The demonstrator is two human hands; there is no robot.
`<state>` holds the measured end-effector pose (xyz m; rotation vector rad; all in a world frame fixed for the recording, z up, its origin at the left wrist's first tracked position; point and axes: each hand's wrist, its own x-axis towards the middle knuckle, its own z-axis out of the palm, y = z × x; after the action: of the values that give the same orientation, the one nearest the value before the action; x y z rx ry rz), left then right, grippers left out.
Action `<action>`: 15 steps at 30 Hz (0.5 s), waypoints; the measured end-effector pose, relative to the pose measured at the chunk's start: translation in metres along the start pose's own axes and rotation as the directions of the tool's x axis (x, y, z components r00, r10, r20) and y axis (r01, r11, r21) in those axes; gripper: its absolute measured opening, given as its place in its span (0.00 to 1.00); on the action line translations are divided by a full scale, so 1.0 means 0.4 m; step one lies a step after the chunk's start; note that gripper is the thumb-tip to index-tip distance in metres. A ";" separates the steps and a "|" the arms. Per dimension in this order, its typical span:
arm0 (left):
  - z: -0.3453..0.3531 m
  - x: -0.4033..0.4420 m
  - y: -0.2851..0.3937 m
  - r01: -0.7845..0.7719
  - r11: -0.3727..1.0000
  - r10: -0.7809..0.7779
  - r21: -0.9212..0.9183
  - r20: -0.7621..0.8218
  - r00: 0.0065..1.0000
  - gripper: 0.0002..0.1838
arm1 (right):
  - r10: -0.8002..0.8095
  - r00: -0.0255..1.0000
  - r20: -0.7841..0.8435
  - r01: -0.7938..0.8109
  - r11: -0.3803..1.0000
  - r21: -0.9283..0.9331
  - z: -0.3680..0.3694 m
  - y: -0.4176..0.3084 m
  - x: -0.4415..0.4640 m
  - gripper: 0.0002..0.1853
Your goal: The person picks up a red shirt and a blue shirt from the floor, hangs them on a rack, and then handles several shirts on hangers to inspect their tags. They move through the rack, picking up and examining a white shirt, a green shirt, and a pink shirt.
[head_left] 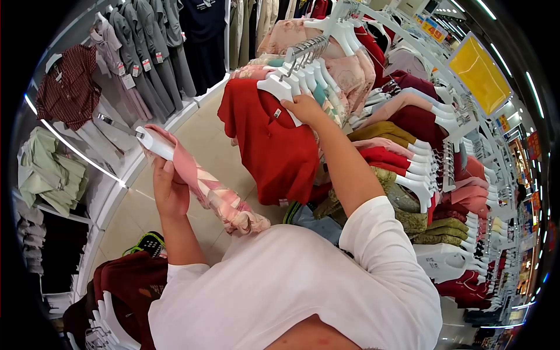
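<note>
My left hand (169,189) is closed around a pink patterned garment (204,184) on a white hanger (154,143), its metal hook pointing up and left, away from any rail. The cloth hangs folded toward my chest. My right hand (304,109) grips the shoulder of a white hanger (277,88) bearing a red short-sleeved top (271,149). That top faces me at the front end of a rack arm (306,49), with several more hangers packed behind it. My right fingertips are partly hidden behind the hanger.
Racks of red, pink and olive clothes (402,166) line my right. Grey garments (149,52) and a checked shirt (69,87) hang along the left wall. Dark maroon clothes (125,286) on hangers are at lower left. A yellow sign (481,73) stands above the right rack.
</note>
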<state>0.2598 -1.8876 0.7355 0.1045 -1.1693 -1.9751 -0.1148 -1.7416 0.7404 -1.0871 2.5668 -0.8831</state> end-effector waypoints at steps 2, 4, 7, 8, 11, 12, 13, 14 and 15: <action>0.011 0.005 -0.014 0.017 1.000 -0.017 0.020 -0.008 1.000 0.31 | -0.006 0.993 -0.120 0.004 1.000 -0.018 -0.031 -0.020 -0.017 0.26; 0.022 0.011 -0.021 0.038 0.999 -0.038 0.017 0.019 0.999 0.31 | 0.028 0.970 -0.240 -0.053 0.994 -0.099 -0.060 -0.036 -0.033 0.21; 0.024 0.017 -0.030 0.082 0.996 -0.084 0.023 0.090 0.992 0.31 | -0.008 0.951 -0.310 -0.086 0.953 -0.290 -0.063 -0.015 -0.035 0.22; 0.024 0.021 -0.031 0.095 0.995 -0.097 0.027 0.120 0.988 0.32 | 0.029 0.960 -0.280 -0.123 0.938 -0.324 -0.058 -0.005 -0.035 0.22; 0.040 0.021 -0.037 0.123 0.992 -0.125 0.036 0.075 0.989 0.32 | 0.109 0.973 -0.204 -0.182 0.906 -0.382 -0.025 0.046 -0.026 0.23; 0.036 0.022 -0.041 0.121 0.992 -0.124 0.041 0.076 0.989 0.32 | 0.116 0.976 -0.185 -0.178 0.911 -0.371 -0.018 0.057 -0.035 0.24; 0.031 0.023 -0.047 0.118 0.992 -0.122 0.044 0.077 0.990 0.32 | 0.121 0.979 -0.165 -0.174 0.917 -0.360 -0.014 0.067 -0.039 0.24; 0.027 0.022 -0.053 0.117 0.992 -0.120 0.048 0.078 0.990 0.32 | 0.142 0.977 -0.161 -0.193 0.909 -0.369 -0.012 0.075 -0.039 0.24; 0.026 0.022 -0.057 0.118 0.992 -0.121 0.049 0.065 0.991 0.31 | 0.163 0.974 -0.157 -0.212 0.902 -0.377 -0.011 0.077 -0.040 0.23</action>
<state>0.2356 -1.8809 0.7269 0.1347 -1.2783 -2.0711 -0.1234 -1.7115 0.7249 -0.8724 2.9747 -0.4065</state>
